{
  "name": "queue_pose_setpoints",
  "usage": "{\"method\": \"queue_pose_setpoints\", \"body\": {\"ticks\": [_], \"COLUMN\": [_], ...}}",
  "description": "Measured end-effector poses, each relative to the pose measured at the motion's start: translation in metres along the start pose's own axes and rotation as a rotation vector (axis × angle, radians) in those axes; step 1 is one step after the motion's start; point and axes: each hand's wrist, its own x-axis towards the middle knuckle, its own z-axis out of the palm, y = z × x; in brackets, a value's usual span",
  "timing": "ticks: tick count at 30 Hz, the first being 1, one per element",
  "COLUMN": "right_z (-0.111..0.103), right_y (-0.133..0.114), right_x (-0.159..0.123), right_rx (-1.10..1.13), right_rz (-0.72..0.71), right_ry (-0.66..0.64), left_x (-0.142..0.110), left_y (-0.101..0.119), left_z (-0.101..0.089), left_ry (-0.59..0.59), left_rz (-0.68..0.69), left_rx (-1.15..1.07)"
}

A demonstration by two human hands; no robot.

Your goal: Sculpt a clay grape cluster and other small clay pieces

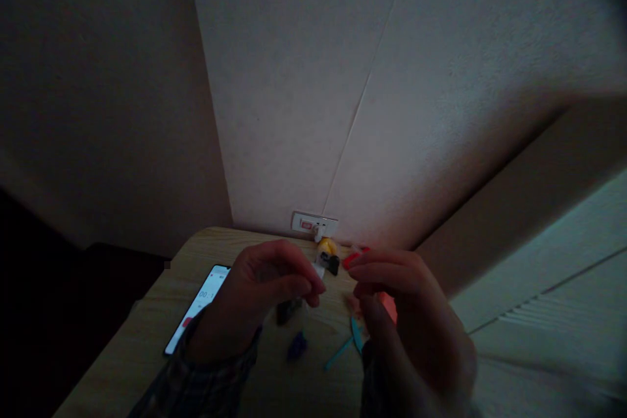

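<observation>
My 2 bare hands, left [267, 290] and right [406, 313], curve above a wood-grained bench [196, 249]; whether either grip holds anything, I cannot tell.

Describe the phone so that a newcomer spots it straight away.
Find the wood-grain table against the wall. On its left side, partly hidden by the left hand, the phone lies screen up, slanting away from the viewer. Its glowing white screen, with dark digits and a red spot, sets it apart.
</observation>
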Motion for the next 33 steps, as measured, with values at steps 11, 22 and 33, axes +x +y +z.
{"method": "queue_pose_setpoints", "body": {"ticks": [11, 22, 33], "right_z": [0.005, 0.005, 0.005], "right_y": [-0.005, -0.006, -0.003], "right_x": [0.001, 0.003, 0.006], "right_rx": [0.051, 0.047, 0.222], "right_rz": [0.001, -0.020, 0.097], "right_ry": [-0.060, -0.110, -0.137], "left_x": [-0.010, -0.011, -0.015], "left_y": [0.011, 0.008, 0.010], "left_z": [0.009, 0.011, 0.019], "left_ry": [-0.067, -0.089, 0.004], "left_rz": [-0.073, -0.001, 0.105], "left_rx": [-0.015, 0.054, 0.162]}}
